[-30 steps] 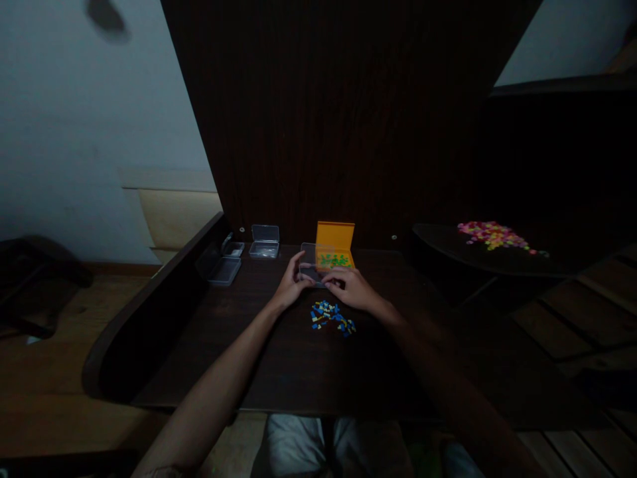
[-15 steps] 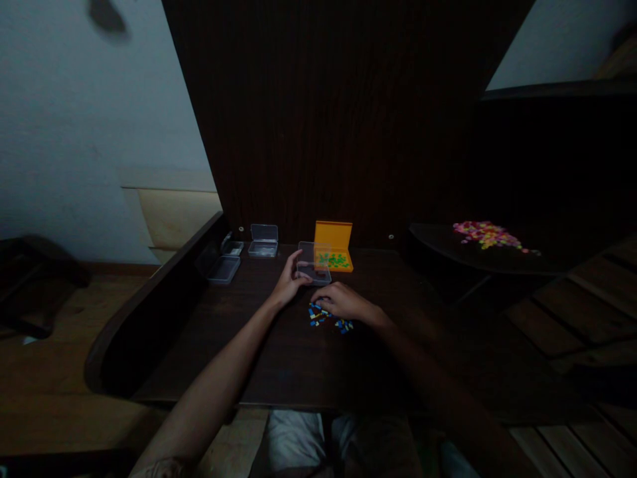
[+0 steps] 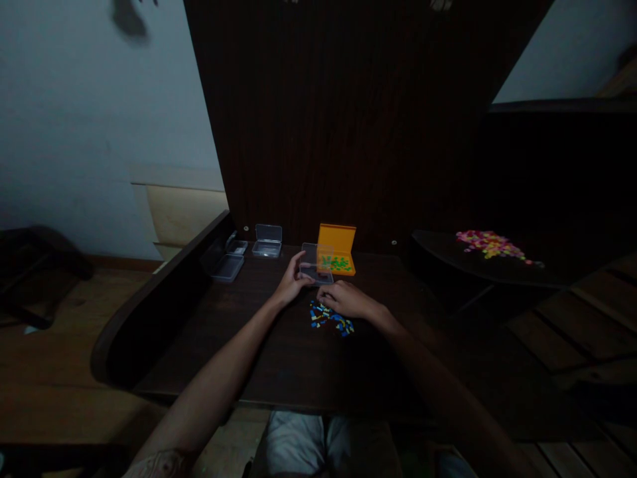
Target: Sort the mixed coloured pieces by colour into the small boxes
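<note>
Clear box (image 3: 315, 271) beside the orange box (image 3: 337, 255) is held steady in the left hand (image 3: 290, 287) grip; right hand (image 3: 347, 300) grip over blue pieces (image 3: 331, 320) cannot be told.

Bare desk (image 3: 279, 358) lies open on the body side of both hands. The clear box (image 3: 315, 269) blocks ahead of the left hand (image 3: 291, 287), the orange box (image 3: 337, 257) ahead of the right hand (image 3: 348, 300), and pieces (image 3: 329, 317) lie beside it.

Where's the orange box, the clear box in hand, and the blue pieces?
orange box (image 3: 337, 238): head view, raised lid.
clear box (image 3: 312, 255): head view, see-through lid.
blue pieces (image 3: 329, 319): head view, pile's middle.
</note>
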Tool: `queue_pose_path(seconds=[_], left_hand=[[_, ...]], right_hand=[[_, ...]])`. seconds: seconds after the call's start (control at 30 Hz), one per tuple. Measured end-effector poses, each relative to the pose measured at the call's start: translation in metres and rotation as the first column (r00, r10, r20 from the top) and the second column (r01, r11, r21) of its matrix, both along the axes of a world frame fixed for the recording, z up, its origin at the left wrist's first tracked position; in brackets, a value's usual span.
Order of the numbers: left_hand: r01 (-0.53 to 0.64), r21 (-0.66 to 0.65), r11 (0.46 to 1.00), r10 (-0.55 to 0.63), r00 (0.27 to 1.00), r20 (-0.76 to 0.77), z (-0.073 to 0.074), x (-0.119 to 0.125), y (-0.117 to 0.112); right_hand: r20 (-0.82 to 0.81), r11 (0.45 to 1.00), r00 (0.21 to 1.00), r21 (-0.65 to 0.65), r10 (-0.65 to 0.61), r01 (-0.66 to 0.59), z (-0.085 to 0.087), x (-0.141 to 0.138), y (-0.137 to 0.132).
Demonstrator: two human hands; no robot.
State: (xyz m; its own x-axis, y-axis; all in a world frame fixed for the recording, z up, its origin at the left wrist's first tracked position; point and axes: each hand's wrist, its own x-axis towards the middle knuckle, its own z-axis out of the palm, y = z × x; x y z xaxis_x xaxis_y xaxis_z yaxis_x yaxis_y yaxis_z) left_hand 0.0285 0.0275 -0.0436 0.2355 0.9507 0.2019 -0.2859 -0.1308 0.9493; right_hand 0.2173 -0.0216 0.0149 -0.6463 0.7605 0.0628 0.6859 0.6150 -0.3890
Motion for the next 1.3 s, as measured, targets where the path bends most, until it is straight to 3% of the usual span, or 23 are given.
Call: queue_pose_path(seconds=[0.23,0.43,0.6,0.77,0.97,1.3], left_hand=[[0.027,0.014,1.0,-0.027,1.0,0.004,0.001,-0.001,-0.002],[0.109,0.062,0.992,-0.108,0.994,-0.021,0.0,-0.002,-0.004],[0.139,0.052,0.989,-0.137,0.99,-0.031,0.0,-0.004,-0.003],[0.06,0.029,0.998,-0.059,0.998,-0.02,-0.002,-0.002,0.001],[-0.004,0.015,1.0,0.004,1.0,-0.026,-0.003,-0.003,0.002],[0.008,0.043,0.999,-0.007,0.999,-0.038,-0.004,-0.005,0.002]], right_hand=[[-0.274,0.999,0.961,0.012,-0.044,0.049,0.011,0.003,0.021],[-0.115,0.973,0.972,0.09,-0.202,0.213,0.009,-0.012,0.047],[-0.072,0.951,0.962,0.146,-0.264,0.272,0.007,-0.014,0.046],[-0.147,0.989,0.984,0.088,-0.103,0.117,0.01,-0.007,0.023],[0.028,0.993,0.993,-0.039,0.114,-0.113,0.004,-0.012,0.001],[0.095,0.995,0.992,-0.06,0.08,-0.075,0.0,-0.012,0.0]])
